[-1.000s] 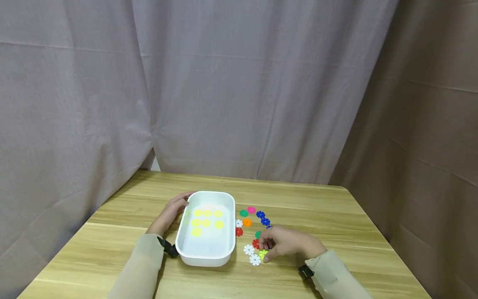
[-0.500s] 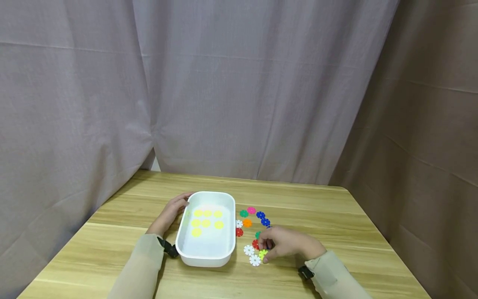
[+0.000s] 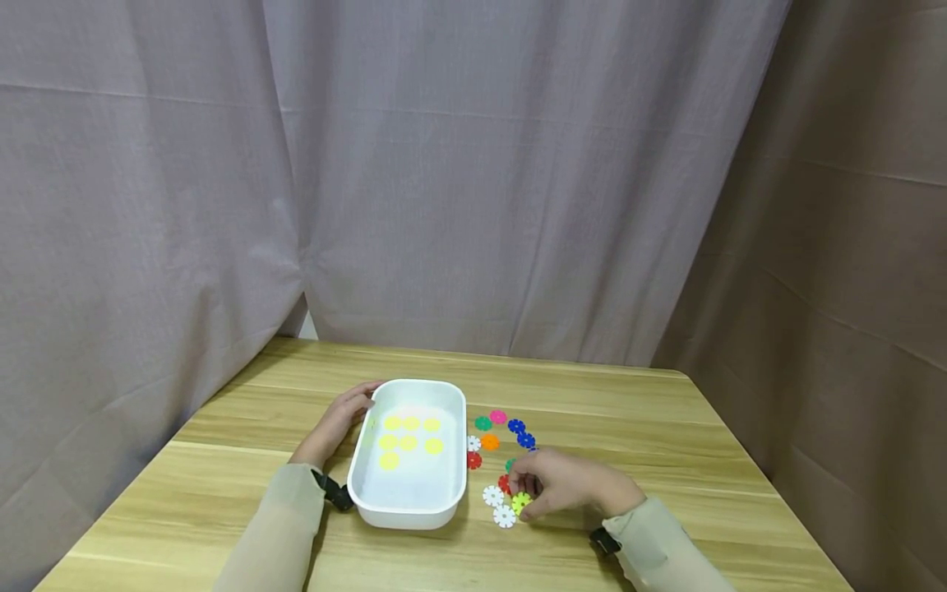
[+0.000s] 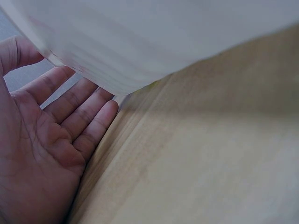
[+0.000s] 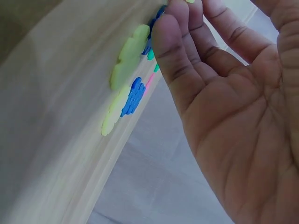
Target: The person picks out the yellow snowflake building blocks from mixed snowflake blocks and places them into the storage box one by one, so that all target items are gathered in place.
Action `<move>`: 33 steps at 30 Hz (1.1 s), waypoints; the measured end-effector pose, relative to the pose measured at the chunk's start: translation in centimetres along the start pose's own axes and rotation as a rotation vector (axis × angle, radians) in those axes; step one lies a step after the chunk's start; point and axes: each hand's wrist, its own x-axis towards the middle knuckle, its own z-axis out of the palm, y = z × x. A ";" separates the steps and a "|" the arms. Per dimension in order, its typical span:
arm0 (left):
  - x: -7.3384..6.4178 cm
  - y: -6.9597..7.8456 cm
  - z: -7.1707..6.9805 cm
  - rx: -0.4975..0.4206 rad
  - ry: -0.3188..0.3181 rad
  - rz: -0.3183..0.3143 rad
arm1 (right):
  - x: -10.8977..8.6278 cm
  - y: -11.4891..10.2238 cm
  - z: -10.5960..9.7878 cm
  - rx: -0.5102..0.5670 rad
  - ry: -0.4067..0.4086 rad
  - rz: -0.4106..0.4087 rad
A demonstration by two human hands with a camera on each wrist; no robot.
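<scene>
My left hand point(image 3: 336, 423) lies along the left side of a white tray point(image 3: 407, 514); in the left wrist view its extended fingers point(image 4: 77, 105) touch the outer wall and the thumb is at the rim. Several yellow snowflake discs point(image 3: 389, 461) lie flat inside the tray. To the right, my right hand point(image 3: 565, 483) pinches a lime-yellow snowflake disc point(image 3: 521, 503) between thumb and fingers, low over the table. Two white discs point(image 3: 505, 516) lie just left of it. Under the palm, the right wrist view shows more yellow discs point(image 5: 131, 56) and a blue disc point(image 5: 134, 98).
Loose discs lie right of the tray: pink point(image 3: 498, 417), orange point(image 3: 490, 442), green point(image 3: 483, 423), red point(image 3: 474, 460) and blue point(image 3: 526, 441). They rest on a wood-grain table point(image 3: 592, 395). Grey curtains point(image 3: 481, 205) hang behind it and along the right.
My right thumb and fingers have shifted slightly left, and more of the lime-yellow disc shows between them. The left hand and the tray stay put.
</scene>
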 end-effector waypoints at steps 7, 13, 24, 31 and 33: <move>-0.2 -0.1 0.0 -0.014 -0.002 0.001 | 0.0 -0.4 0.2 0.024 -0.008 0.038; -0.2 0.0 0.0 -0.007 -0.002 -0.007 | 0.0 -0.1 0.2 0.038 0.000 0.001; -0.1 0.0 -0.1 -0.008 -0.008 -0.002 | 0.2 0.5 0.0 0.067 0.016 -0.054; -0.1 0.1 -0.1 -0.003 -0.003 0.000 | 0.2 0.3 0.0 0.076 0.027 -0.057; -0.1 0.1 -0.1 -0.001 -0.005 0.003 | 0.1 0.2 -0.1 0.078 0.031 -0.061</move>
